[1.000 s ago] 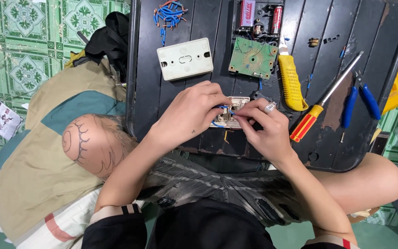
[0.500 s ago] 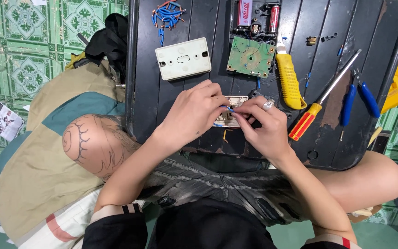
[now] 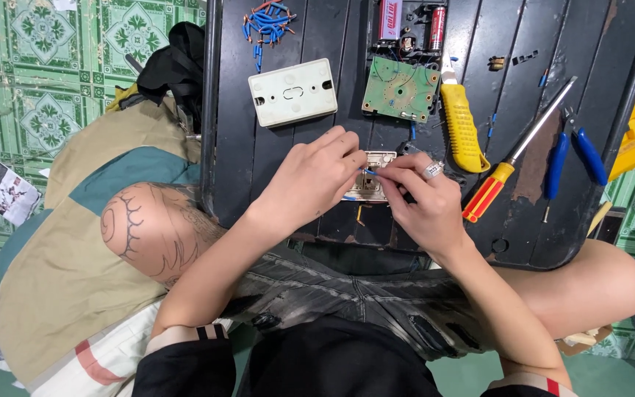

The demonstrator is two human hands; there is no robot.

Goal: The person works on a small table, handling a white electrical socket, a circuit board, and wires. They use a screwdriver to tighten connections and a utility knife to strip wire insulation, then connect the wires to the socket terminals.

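While both hands meet over the small beige switch part [image 3: 367, 185] near the black tray's [image 3: 597, 220] front edge, left hand [image 3: 310, 184] and right hand [image 3: 420, 202] seemingly pinch a short blue wire [image 3: 370, 172] lying crosswise between their fingertips.

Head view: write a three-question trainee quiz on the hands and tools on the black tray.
1. True or false: both hands pinch at a small beige part on the tray.
2. Which lies right of the screwdriver? A pliers; B white box; C circuit board.
3. What colour is the utility knife?

Key: 1 true; 2 A; 3 yellow.
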